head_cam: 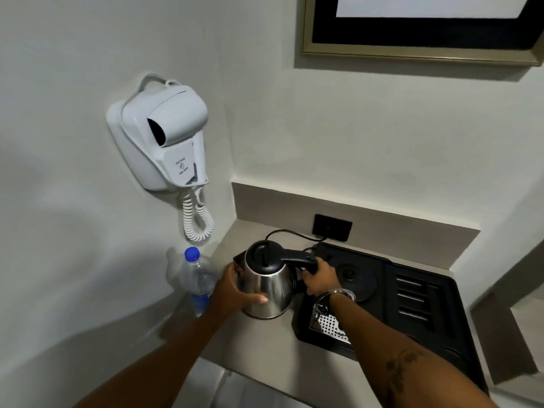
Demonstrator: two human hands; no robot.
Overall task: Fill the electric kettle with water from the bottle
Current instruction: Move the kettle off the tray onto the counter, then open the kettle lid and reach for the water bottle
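Observation:
A steel electric kettle (272, 287) with a black lid and black handle stands on the grey counter (259, 343), its lid down. My right hand (319, 276) is wrapped around the handle. My left hand (235, 288) cups the kettle's left side. A clear plastic water bottle (198, 279) with a blue cap stands upright just left of the kettle, against the wall, cap on. The kettle's round power base (356, 278) lies empty on the black tray to the right.
A black tray (412, 304) with slots and a perforated metal insert (328, 323) fills the counter's right side. A black wall socket (332, 227) with a cord is behind. A white wall-mounted hair dryer (164, 134) with a coiled cord hangs at left. A framed picture (424, 28) hangs above.

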